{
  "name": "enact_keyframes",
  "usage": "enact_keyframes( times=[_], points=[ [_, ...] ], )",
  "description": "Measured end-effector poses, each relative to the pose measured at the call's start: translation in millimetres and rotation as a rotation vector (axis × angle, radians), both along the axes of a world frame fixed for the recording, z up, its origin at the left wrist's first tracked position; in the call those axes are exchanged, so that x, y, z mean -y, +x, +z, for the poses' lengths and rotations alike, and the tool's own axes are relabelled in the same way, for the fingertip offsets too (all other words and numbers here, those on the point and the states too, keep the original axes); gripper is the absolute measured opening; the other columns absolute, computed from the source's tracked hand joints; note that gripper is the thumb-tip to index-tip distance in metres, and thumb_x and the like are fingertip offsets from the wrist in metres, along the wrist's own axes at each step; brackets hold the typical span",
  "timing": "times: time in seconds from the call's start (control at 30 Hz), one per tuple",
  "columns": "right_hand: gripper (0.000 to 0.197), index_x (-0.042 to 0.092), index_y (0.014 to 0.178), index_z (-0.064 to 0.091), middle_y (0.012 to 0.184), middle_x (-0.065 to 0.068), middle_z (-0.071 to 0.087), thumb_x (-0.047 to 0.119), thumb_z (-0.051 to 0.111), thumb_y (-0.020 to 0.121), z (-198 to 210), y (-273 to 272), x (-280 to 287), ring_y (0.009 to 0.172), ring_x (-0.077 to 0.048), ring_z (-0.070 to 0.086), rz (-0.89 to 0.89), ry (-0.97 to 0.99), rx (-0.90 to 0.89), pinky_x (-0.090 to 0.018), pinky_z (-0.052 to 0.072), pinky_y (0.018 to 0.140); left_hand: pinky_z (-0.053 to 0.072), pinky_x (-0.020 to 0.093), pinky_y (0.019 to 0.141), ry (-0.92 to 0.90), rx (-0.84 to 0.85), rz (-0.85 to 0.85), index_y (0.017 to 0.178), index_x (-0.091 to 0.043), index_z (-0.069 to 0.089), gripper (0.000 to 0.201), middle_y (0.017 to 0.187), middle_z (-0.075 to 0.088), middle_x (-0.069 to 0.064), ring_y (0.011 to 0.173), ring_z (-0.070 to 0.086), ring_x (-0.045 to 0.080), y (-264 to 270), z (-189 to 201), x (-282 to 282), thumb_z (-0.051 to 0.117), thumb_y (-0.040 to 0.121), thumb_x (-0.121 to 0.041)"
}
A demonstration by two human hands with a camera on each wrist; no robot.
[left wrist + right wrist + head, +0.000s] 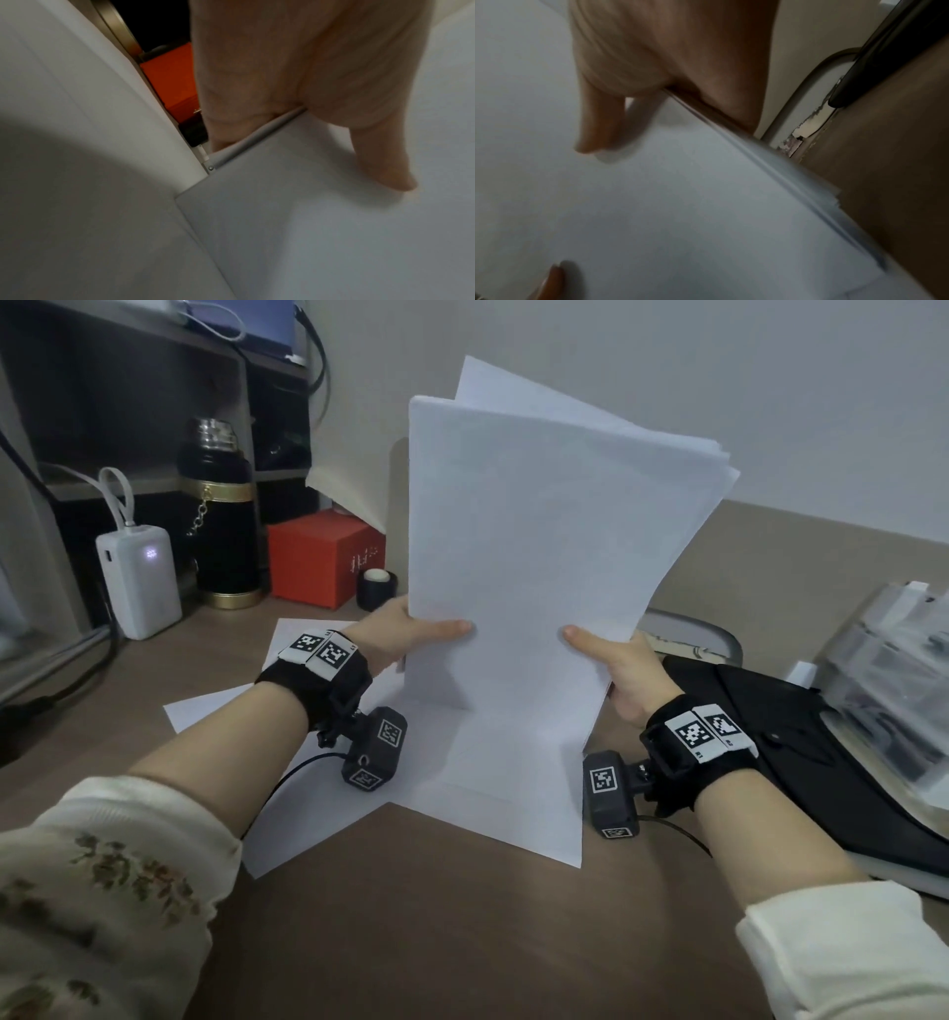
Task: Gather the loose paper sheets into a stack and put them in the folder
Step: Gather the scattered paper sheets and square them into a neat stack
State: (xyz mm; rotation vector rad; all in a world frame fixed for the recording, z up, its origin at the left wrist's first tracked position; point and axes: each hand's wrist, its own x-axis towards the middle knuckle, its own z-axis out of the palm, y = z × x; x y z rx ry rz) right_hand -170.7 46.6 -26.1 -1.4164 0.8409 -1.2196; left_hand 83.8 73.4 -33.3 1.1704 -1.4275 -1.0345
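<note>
I hold a stack of white paper sheets (539, 546) upright over the brown desk, its top edges fanned and uneven. My left hand (405, 634) grips the stack's left edge, thumb on the front. My right hand (616, 660) grips the right edge the same way. The fingers behind the stack are hidden. The left wrist view shows my left hand (282, 81) with its thumb pressed on the stack (334, 233). The right wrist view shows my right hand (667, 50) pinching the stack (680, 203). Loose sheets (318, 819) lie flat beneath. A black folder (801, 762) lies shut to the right.
At the back left stand a black flask (221, 516), a white power bank (138, 577), a red box (323, 557) and a small black roll (377, 588). Clear plastic bags (883, 685) lie beyond the folder. A shelf unit rises at the far left.
</note>
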Motion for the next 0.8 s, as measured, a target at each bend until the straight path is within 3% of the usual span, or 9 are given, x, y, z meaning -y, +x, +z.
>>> enact_keyframes(
  times=[0.1, 0.17, 0.23, 0.33, 0.4, 0.47, 0.57, 0.7, 0.8],
  points=[
    [0.05, 0.003, 0.119, 0.062, 0.113, -0.009, 0.07, 0.013, 0.08, 0.074, 1.6, 2.1, -2.1, 0.102, -0.021, 0.069, -0.108, -0.053, -0.036, -0.042, 0.051, 0.097, 0.051, 0.028, 0.08, -0.13, -0.021, 0.11, 0.113, -0.008, 0.066, 0.037, 0.105, 0.071, 0.003, 0.09, 0.068, 0.009, -3.6, 7.3, 0.0, 0.078, 0.079, -0.011],
    [0.038, 0.005, 0.111, 0.066, 0.104, -0.005, 0.073, 0.014, 0.079, 0.077, 7.7, 2.3, -5.5, 0.094, -0.016, 0.071, -0.163, -0.125, -0.083, -0.034, 0.056, 0.088, 0.05, 0.012, 0.078, -0.217, 0.032, 0.14, 0.118, -0.006, 0.06, 0.04, 0.103, 0.066, -0.004, 0.082, 0.065, -0.01, -9.3, 14.8, -5.2, 0.072, 0.081, 0.002],
    [0.023, 0.006, 0.096, 0.068, 0.089, -0.001, 0.075, 0.016, 0.079, 0.078, 17.2, 0.8, -9.9, 0.081, -0.013, 0.072, -0.163, -0.178, -0.106, -0.026, 0.057, 0.074, 0.051, 0.009, 0.073, -0.274, 0.09, 0.176, 0.12, -0.007, 0.058, 0.039, 0.104, 0.064, -0.001, 0.073, 0.061, -0.016, -11.4, 21.9, -9.1, 0.068, 0.085, 0.003],
    [0.048, -0.005, 0.097, 0.067, 0.1, -0.02, 0.071, 0.029, 0.085, 0.069, 22.1, -1.0, -11.8, 0.094, -0.038, 0.068, -0.147, -0.153, -0.072, -0.05, 0.055, 0.088, 0.053, 0.013, 0.077, -0.249, 0.215, 0.222, 0.125, 0.0, 0.056, 0.036, 0.104, 0.062, 0.007, 0.067, 0.06, -0.013, -8.7, 32.3, -9.0, 0.062, 0.09, -0.002],
    [0.033, 0.005, 0.102, 0.067, 0.106, -0.013, 0.072, 0.018, 0.08, 0.075, 21.6, -4.7, -11.1, 0.099, -0.031, 0.069, -0.124, -0.104, -0.035, -0.047, 0.053, 0.092, 0.058, 0.034, 0.085, -0.216, 0.134, 0.189, 0.117, -0.001, 0.064, 0.05, 0.104, 0.069, 0.012, 0.086, 0.07, 0.003, -11.4, 37.5, -12.2, 0.079, 0.077, -0.027],
    [0.021, 0.011, 0.105, 0.065, 0.104, -0.006, 0.073, 0.005, 0.069, 0.084, 19.5, -9.9, -9.8, 0.097, -0.023, 0.07, -0.064, -0.037, -0.023, -0.039, 0.055, 0.085, 0.055, 0.049, 0.087, -0.152, 0.073, 0.172, 0.105, -0.002, 0.07, 0.047, 0.104, 0.071, 0.019, 0.089, 0.069, 0.024, -12.8, 36.3, -14.4, 0.084, 0.072, -0.031],
    [0.022, 0.013, 0.107, 0.064, 0.104, -0.003, 0.073, 0.0, 0.059, 0.09, 16.8, -14.4, -10.5, 0.097, -0.021, 0.07, 0.007, -0.012, -0.028, -0.033, 0.057, 0.079, 0.055, 0.035, 0.076, -0.074, 0.032, 0.126, 0.096, -0.008, 0.072, 0.024, 0.088, 0.073, 0.006, 0.076, 0.067, 0.017, -12.9, 29.8, -10.9, 0.079, 0.08, -0.025],
    [0.021, 0.007, 0.109, 0.063, 0.107, -0.006, 0.07, -0.002, 0.057, 0.09, 7.5, -13.6, -6.4, 0.093, -0.022, 0.069, -0.051, 0.019, -0.014, -0.038, 0.055, 0.084, 0.056, 0.028, 0.087, -0.024, -0.018, 0.068, 0.103, -0.012, 0.071, 0.022, 0.097, 0.076, 0.0, 0.09, 0.072, 0.014, -14.7, 24.9, -7.5, 0.076, 0.082, -0.019],
    [0.03, 0.001, 0.12, 0.058, 0.116, -0.012, 0.066, -0.002, 0.058, 0.09, -2.0, -16.2, -1.4, 0.101, -0.028, 0.066, -0.123, 0.064, 0.047, -0.044, 0.053, 0.089, 0.054, 0.027, 0.07, 0.033, 0.06, 0.108, 0.094, -0.017, 0.071, 0.022, 0.086, 0.074, -0.006, 0.077, 0.071, 0.014, -12.4, 26.7, -3.4, 0.076, 0.082, -0.034]
  ],
)
